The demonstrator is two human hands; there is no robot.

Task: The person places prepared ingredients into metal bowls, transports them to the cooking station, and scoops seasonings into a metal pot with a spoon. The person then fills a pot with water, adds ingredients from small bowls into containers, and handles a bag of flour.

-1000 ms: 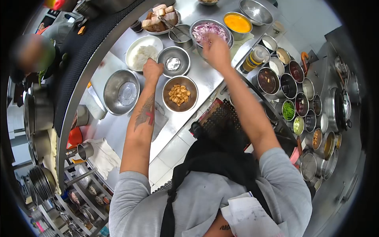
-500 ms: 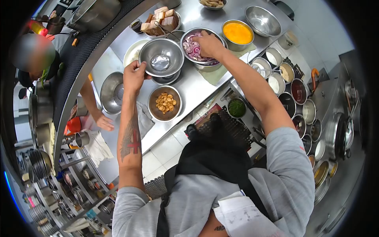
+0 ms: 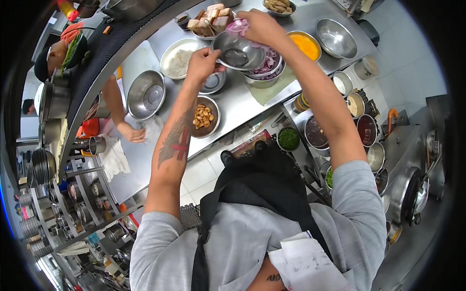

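My left hand [image 3: 203,66] pinches the rim of a steel mixing bowl [image 3: 245,59], held tilted above the table. Above that bowl, my right hand [image 3: 262,28] is closed around a clump of sliced red onion [image 3: 237,27]. A larger metal bowl full of sliced red onion [image 3: 271,67] stands just right of the held bowl, which partly covers it. Beneath my left wrist are a small metal bowl [image 3: 213,83] and a bowl of peeled garlic cloves [image 3: 203,116]. A wide white-filled bowl [image 3: 180,57] sits left of my left hand.
Pork belly chunks [image 3: 211,22] fill a bowl at the back. An orange-yellow liquid [image 3: 305,46] and a steel bowl [image 3: 336,39] are to the right. Another steel bowl [image 3: 146,95] stands left, near a co-worker's hand [image 3: 132,133]. Sauce containers [image 3: 366,130] line the right side.
My right hand has come up out of the onion bowl with a clump of onion and moved over the held bowl. My left hand has brought that bowl right, against the onion bowl's edge in view.
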